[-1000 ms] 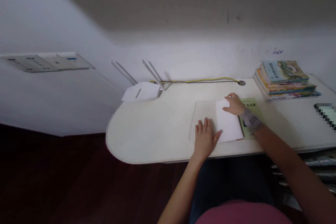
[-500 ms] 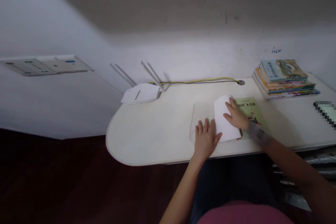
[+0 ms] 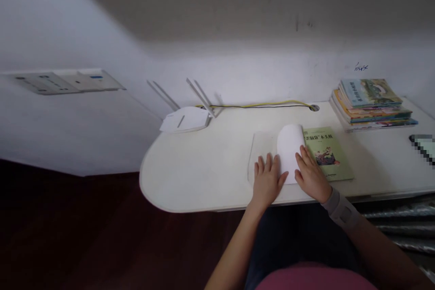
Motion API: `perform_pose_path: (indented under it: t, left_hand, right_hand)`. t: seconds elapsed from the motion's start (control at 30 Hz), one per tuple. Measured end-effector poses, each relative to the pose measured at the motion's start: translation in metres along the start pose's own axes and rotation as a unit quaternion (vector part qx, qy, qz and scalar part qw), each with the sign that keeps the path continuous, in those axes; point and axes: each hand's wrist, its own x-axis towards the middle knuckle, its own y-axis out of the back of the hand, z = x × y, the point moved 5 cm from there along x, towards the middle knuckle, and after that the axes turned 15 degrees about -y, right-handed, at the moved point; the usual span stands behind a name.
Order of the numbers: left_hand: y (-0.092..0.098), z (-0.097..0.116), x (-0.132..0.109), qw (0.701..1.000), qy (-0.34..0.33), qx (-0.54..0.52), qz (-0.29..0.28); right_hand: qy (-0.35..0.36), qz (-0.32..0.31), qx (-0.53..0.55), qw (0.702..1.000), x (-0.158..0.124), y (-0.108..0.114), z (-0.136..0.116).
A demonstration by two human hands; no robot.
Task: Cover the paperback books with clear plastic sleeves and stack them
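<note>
A booklet with a green illustrated cover (image 3: pixel 328 152) lies on the white desk in front of me. Along its left side a white sheet (image 3: pixel 290 149) curves over, its far corner rounded. Further left, a clear plastic sheet (image 3: pixel 261 142) lies flat, its outline faint. My left hand (image 3: pixel 267 179) rests palm down over the plastic, fingers spread, the thumb at the white sheet's near left edge. My right hand (image 3: pixel 311 174) lies with fingers stretched along the boundary between white sheet and green cover, pressing there. Whether the plastic runs under the booklet is hidden.
A stack of books (image 3: pixel 374 104) stands at the back right. A dark-edged device (image 3: pixel 421 147), partly pixelated, lies at the right. A white router (image 3: pixel 185 119) with antennas sits back left. Yellow and black cables (image 3: pixel 261 105) run along the wall to a desk hole (image 3: pixel 314 108).
My right hand has slid from the white sheet's upper part down and toward me, uncovering more of the green cover. My left hand stays nearly where it was. The view has shifted slightly.
</note>
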Motion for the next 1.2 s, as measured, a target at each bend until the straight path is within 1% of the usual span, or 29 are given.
perform_pose_path:
  t: [0.1,0.23,0.33,0.43,0.53,0.63,0.73,0.8,0.97,1.2]
  left_hand:
    - [0.0,0.001,0.0,1.0,-0.007,0.002,-0.007]
    - [0.001,0.002,0.0,1.0,-0.014,-0.008,-0.015]
    - [0.002,0.004,0.0,1.0,-0.008,-0.021,-0.014]
    - [0.002,0.001,0.0,0.999,-0.001,-0.05,-0.002]
    - [0.004,-0.01,-0.003,0.994,-0.005,-0.107,0.024]
    - [0.005,-0.032,-0.012,0.989,0.009,-0.138,0.053]
    - [0.0,-0.053,-0.022,0.992,0.036,-0.112,0.053]
    - [-0.005,-0.06,-0.027,0.994,0.039,-0.09,0.048]
    - [-0.012,-0.062,-0.03,0.997,0.035,-0.054,0.046]
    - [-0.011,-0.06,-0.028,0.998,0.03,-0.038,0.045]
  right_hand:
    - [0.006,-0.002,-0.027,1.0,-0.001,0.008,-0.001]
    - [0.036,-0.021,-0.061,0.997,-0.002,0.013,-0.006]
    - [0.048,-0.024,-0.071,0.996,-0.004,0.012,-0.012]
    - [0.05,-0.022,-0.045,0.997,-0.007,0.006,-0.016]
    - [0.047,-0.024,0.008,0.999,-0.006,0.0,-0.011]
    - [0.028,-0.023,0.064,0.997,0.002,-0.001,0.005]
    - [0.021,-0.039,0.071,0.996,0.008,-0.006,0.017]
    - [0.033,-0.049,0.046,0.997,0.008,-0.01,0.017]
    - [0.051,-0.033,-0.027,0.998,0.004,-0.013,0.009]
    - [0.077,-0.044,-0.062,0.994,0.004,-0.013,0.004]
